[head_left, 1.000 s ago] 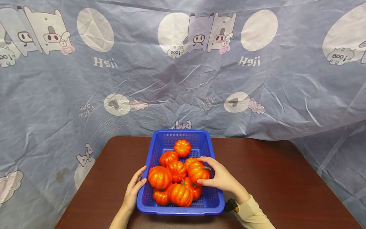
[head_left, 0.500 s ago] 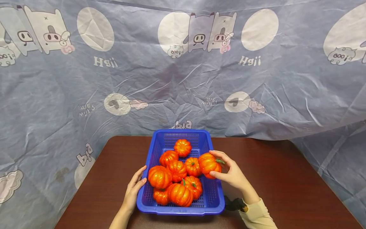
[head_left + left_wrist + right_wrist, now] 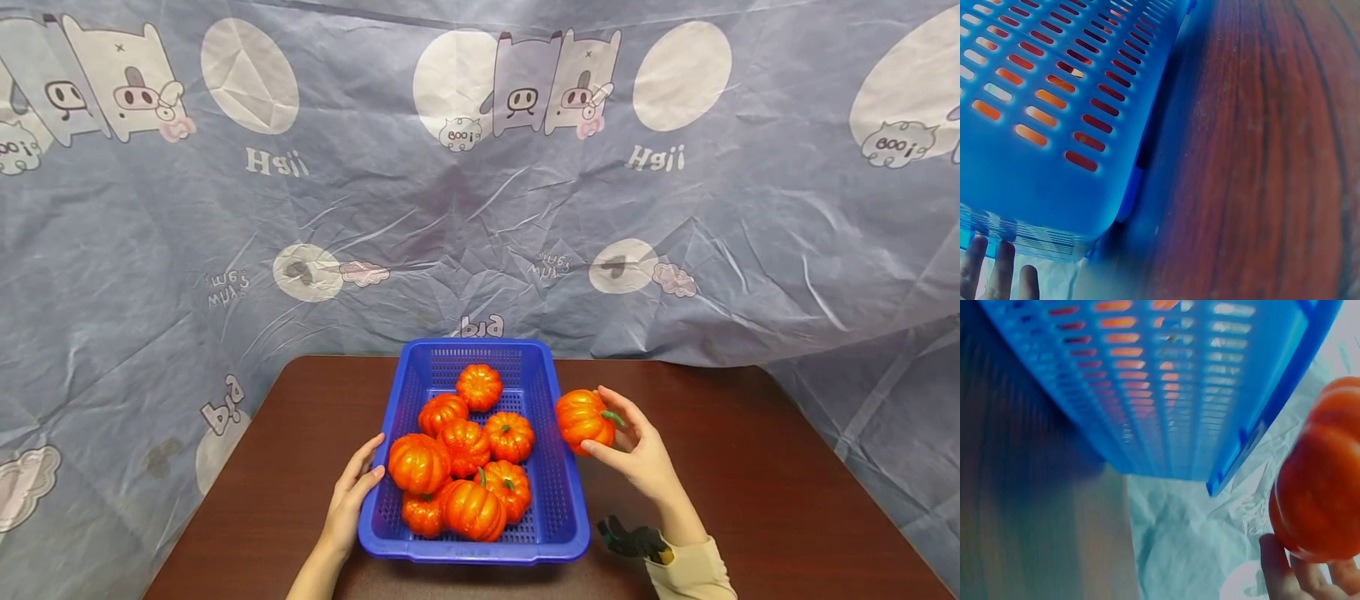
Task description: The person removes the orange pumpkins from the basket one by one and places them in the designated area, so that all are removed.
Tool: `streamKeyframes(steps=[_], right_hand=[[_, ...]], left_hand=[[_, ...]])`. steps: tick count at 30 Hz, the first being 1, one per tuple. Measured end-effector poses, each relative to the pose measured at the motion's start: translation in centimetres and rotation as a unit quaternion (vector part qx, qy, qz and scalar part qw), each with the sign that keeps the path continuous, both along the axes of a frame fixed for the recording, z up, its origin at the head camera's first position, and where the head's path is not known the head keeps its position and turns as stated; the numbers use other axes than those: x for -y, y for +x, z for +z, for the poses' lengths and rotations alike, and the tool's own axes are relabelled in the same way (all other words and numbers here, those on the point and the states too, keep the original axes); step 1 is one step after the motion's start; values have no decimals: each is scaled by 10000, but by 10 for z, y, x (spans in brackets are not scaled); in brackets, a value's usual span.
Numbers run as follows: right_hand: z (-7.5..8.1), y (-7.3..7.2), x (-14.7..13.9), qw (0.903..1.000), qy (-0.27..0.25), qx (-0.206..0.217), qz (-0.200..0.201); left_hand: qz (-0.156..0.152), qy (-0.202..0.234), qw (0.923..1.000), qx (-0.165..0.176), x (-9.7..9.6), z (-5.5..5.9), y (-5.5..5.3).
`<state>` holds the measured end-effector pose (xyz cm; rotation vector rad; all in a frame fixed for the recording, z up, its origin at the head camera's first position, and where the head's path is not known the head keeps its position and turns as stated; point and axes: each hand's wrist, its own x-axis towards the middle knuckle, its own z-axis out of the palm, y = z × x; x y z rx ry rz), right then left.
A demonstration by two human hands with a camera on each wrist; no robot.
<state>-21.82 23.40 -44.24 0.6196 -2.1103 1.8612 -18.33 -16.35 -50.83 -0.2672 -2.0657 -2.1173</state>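
Note:
My right hand [image 3: 647,457] holds a shiny orange toy pumpkin [image 3: 582,418] with a green stem, just outside the right rim of a blue plastic basket [image 3: 472,551]. Thumb and fingers curve round it from the right; in the right wrist view the pumpkin [image 3: 1322,481] hangs off the table beside the basket's slotted wall [image 3: 1135,394]. Several more orange pumpkins [image 3: 465,447] lie in the basket, mostly toward its near and left part. At the left rim, my left hand [image 3: 347,500] rests with fairly straight fingers [image 3: 1002,269] against the basket's side.
The basket stands on a dark brown wooden table [image 3: 750,467], near its front edge. Behind the table hangs a wrinkled grey-blue cartoon-print cloth [image 3: 480,217]. A dark wrist device [image 3: 633,540] sits at my right wrist, by the light sleeve [image 3: 690,571].
My right hand has lifted the pumpkin out of the basket and carried it right, past the rim. A pumpkin beneath it is now uncovered. The left hand and basket have stayed put.

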Motion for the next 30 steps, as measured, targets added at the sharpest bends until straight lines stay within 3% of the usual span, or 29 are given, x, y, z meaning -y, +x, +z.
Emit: streamKeyframes(steps=[6,11,19,23,30], right_hand=[[-7,-2,-7,9976,51,218,-662],[-13,-6,-12,9944,186,303,-991],[-41,-17,-20,9809,960,734,-1523],[-54,-21,-24,9711,1349,979,-1707],[-65,-25,-26,9642,1643,1063,-1787]], left_hand=[[-9,8,10000,-1,1,-1,0],[-30,45,10000,18,1,-2,-1],[-70,111,9999,60,0,-2,-1],[-78,59,10000,5,0,-2,0],[-155,27,9998,-92,1,-1,0]])
